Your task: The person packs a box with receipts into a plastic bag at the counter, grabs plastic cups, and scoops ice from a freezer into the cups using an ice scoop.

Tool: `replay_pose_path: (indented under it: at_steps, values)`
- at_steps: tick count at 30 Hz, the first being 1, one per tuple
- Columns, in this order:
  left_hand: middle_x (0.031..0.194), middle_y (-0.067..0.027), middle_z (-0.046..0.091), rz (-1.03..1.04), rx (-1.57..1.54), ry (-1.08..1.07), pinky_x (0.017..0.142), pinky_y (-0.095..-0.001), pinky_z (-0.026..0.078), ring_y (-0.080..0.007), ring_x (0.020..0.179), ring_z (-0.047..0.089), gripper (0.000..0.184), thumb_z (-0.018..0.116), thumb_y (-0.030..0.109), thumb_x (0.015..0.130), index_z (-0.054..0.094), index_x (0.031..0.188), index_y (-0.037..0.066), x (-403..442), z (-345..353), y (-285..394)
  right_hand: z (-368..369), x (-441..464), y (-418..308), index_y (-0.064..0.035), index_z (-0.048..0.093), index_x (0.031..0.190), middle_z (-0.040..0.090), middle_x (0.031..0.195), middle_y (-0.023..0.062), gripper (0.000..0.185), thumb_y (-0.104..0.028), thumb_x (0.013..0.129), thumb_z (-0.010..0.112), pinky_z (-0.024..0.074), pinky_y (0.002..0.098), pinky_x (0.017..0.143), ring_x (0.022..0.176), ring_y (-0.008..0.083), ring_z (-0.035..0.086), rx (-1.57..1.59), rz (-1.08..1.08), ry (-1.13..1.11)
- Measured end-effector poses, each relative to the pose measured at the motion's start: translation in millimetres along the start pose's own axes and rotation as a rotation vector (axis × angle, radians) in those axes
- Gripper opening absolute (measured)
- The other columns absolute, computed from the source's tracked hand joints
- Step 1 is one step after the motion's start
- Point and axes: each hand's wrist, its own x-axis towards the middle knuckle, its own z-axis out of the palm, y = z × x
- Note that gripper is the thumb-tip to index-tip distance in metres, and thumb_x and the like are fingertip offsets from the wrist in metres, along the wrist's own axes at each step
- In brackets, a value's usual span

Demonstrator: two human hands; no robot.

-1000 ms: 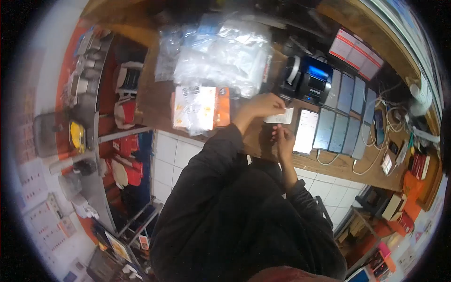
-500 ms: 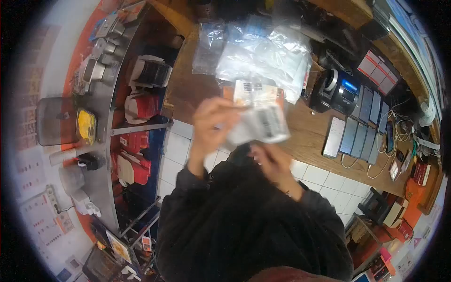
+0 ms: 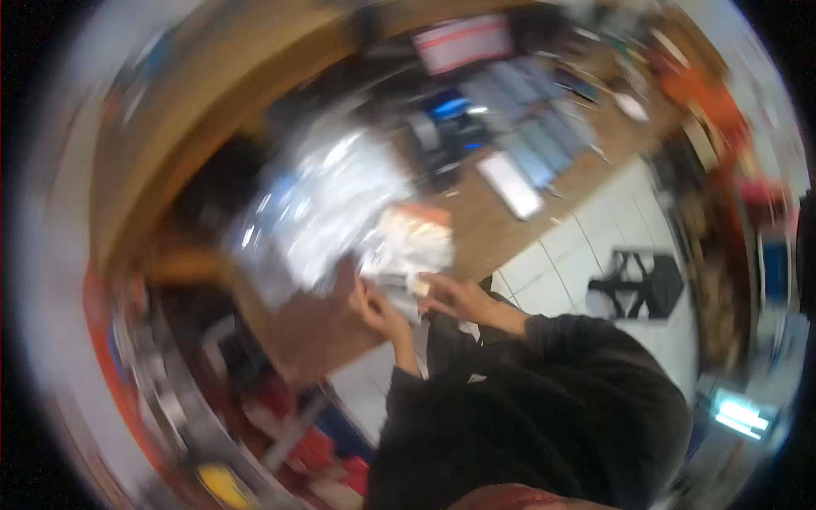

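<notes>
Both hands are at the near edge of the wooden table, blurred by head motion. Between them is a printed white paper slip (image 3: pixel 395 280), with its lower part hanging past the table edge. My left hand (image 3: pixel 382 313) pinches the slip's left side, fingers pointing up. At its other side, the fingers of my right hand (image 3: pixel 459 302) are closed on the slip. Just beyond lies a clear-wrapped packet (image 3: pixel 416 240) with an orange end. A heap of clear plastic bags (image 3: pixel 340 195) spreads over the table to the left of the packet.
A black label printer (image 3: pixel 446 136) with a blue-lit screen stands behind the packet. Several phones (image 3: pixel 535 144) lie in rows to its right, one with a white screen (image 3: pixel 510 184). A black stool (image 3: pixel 637 285) stands on the tiled floor. Metal shelving (image 3: pixel 170 399) is at lower left.
My view has swung to the right, so the table appears turned and shifted left. My right hand, earlier low and apart from the slip, has come up to it beside my left hand.
</notes>
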Motion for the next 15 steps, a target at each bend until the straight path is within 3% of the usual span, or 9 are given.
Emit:
replay_pose_path:
  at_steps: [1,2,5,8,9,10,11,13,15]
  values:
    - [0.110,-0.0142,0.044,0.015,0.072,-0.018,0.081,-0.0310,0.039,-0.0224,0.092,0.047,0.030,0.042,0.001,0.088,0.053,0.115,-0.005,-16,3,-34,-9,-7,9,-0.0114,0.036,0.133,0.063,0.086,0.0074,0.063,-0.019,0.079,0.068,0.0494,0.0328,0.070,0.077,0.0227,0.062,0.037,0.031,0.041]
    - [0.111,-0.0161,0.042,0.101,-0.081,0.005,0.081,-0.0328,0.039,-0.0244,0.095,0.045,0.028,0.043,0.002,0.088,0.050,0.113,-0.007,-31,15,-17,-20,-20,27,-0.0136,0.027,0.138,0.062,0.096,0.0101,0.068,-0.022,0.082,0.064,0.0464,0.0363,0.079,0.088,0.0263,0.060,0.051,0.248,-0.053]
    - [0.105,-0.0161,0.040,0.106,-0.034,-0.130,0.078,-0.0356,0.040,-0.0247,0.091,0.044,0.033,0.037,0.013,0.092,0.036,0.120,-0.006,-68,34,-11,-47,-36,32,-0.0129,0.015,0.141,0.055,0.111,0.0196,0.072,-0.026,0.085,0.058,0.0438,0.0406,0.082,0.090,0.0345,0.056,0.088,0.459,0.293]
    - [0.112,-0.0168,0.044,0.175,0.050,-0.092,0.079,-0.0354,0.043,-0.0261,0.096,0.048,0.039,0.039,0.025,0.093,0.037,0.123,-0.001,-96,44,-22,-45,-62,51,-0.0098,0.010,0.142,0.044,0.122,0.0256,0.072,-0.027,0.087,0.054,0.0431,0.0429,0.082,0.093,0.0389,0.054,-0.046,0.334,0.603]
    - [0.113,-0.0164,0.044,0.198,0.071,-0.104,0.079,-0.0357,0.042,-0.0260,0.097,0.047,0.040,0.039,0.025,0.093,0.037,0.123,-0.001,-109,54,-26,-61,-86,53,-0.0092,0.008,0.142,0.043,0.124,0.0260,0.071,-0.024,0.088,0.052,0.0428,0.0440,0.082,0.095,0.0388,0.054,-0.023,0.436,0.524]
    - [0.114,-0.0160,0.043,0.213,0.069,-0.146,0.080,-0.0360,0.042,-0.0259,0.097,0.047,0.040,0.039,0.025,0.093,0.037,0.124,0.000,-125,64,-22,-73,-113,45,-0.0103,0.009,0.141,0.043,0.123,0.0248,0.069,-0.020,0.088,0.051,0.0433,0.0447,0.082,0.095,0.0390,0.054,-0.140,0.371,0.512]
    - [0.115,-0.0156,0.043,0.206,0.068,-0.211,0.081,-0.0363,0.042,-0.0258,0.098,0.047,0.040,0.039,0.026,0.093,0.037,0.124,0.000,-140,78,-21,-92,-144,43,-0.0134,0.010,0.141,0.045,0.121,0.0214,0.067,-0.019,0.088,0.050,0.0444,0.0452,0.083,0.097,0.0396,0.053,-0.026,0.531,0.276]
    - [0.117,-0.0148,0.042,0.186,0.051,-0.340,0.082,-0.0369,0.041,-0.0257,0.100,0.046,0.041,0.039,0.026,0.093,0.036,0.125,0.001,-177,103,-13,-109,-229,48,-0.0153,0.016,0.140,0.048,0.116,0.0185,0.062,-0.019,0.088,0.049,0.0452,0.0464,0.082,0.095,0.0392,0.053,-0.134,0.491,0.303]
    - [0.118,-0.0141,0.041,0.142,0.066,-0.459,0.083,-0.0375,0.041,-0.0255,0.102,0.045,0.041,0.039,0.027,0.092,0.036,0.125,0.002,-222,133,-6,-124,-330,68,-0.0133,0.025,0.136,0.047,0.120,0.0187,0.054,-0.018,0.088,0.049,0.0453,0.0463,0.080,0.096,0.0384,0.053,-0.227,0.620,0.372]
